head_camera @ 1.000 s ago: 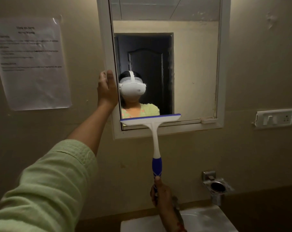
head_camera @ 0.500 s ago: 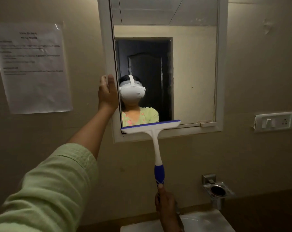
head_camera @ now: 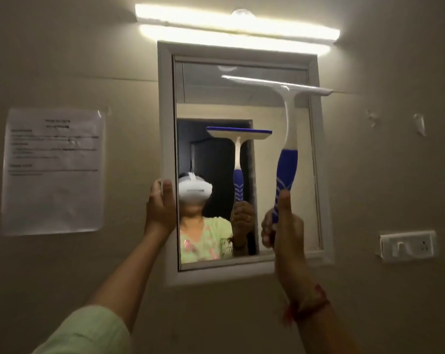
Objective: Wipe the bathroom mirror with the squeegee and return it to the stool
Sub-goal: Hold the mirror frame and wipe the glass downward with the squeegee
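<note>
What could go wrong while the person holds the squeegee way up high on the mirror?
The blade of the squeegee pokes past the right frame of the mirror, so it may ride on the frame and skip some glass. The right hand grips it only at its bottom end, so it could wobble or slip. The light sits just above the mirror; pushing higher might bump it.

The right hand point(head_camera: 284, 226) raised the squeegee point(head_camera: 286, 139) from the mirror's point(head_camera: 303, 200) bottom edge to its top right.
</note>
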`<state>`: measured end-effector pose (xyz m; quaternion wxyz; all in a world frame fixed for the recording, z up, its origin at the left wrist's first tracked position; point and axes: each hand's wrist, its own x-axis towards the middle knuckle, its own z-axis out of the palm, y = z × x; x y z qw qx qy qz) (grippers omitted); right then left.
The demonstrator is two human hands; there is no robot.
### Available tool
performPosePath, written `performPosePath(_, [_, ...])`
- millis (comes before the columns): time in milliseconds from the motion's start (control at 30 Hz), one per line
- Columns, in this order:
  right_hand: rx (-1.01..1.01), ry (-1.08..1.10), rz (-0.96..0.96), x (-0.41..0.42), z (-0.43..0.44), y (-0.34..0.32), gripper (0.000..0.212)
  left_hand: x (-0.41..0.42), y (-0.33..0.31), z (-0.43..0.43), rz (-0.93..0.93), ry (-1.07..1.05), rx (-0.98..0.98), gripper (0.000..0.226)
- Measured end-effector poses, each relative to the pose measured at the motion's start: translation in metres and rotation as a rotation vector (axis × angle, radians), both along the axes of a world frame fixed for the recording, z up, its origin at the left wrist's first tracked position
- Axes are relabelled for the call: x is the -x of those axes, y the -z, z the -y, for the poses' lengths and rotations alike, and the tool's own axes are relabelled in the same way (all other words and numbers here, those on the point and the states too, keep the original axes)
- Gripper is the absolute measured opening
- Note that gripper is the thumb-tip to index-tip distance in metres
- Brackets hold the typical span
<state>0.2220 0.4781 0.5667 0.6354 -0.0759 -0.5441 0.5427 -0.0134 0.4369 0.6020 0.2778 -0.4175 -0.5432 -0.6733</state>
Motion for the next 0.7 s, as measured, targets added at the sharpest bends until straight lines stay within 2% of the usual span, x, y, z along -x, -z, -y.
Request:
performPosePath(200, [-0.038, 0.117, 0.054, 0.001, -0.021, -0.073, 0.049, 0.001, 0.0, 0.0, -0.01, 0.003, -0.006, 0.053])
performPosePath(400, [-0.07, 0.192, 0.118, 0.014, -0.039, -0.091, 0.045, -0.003, -0.001, 0.003, -0.027, 0.044, -0.024, 0.041])
performPosePath(700, [-0.073, 0.052, 0.139, 0.021, -0.042, -0.119, 0.051, -0.005, -0.002, 0.003, 0.009, 0.048, -0.015, 0.039])
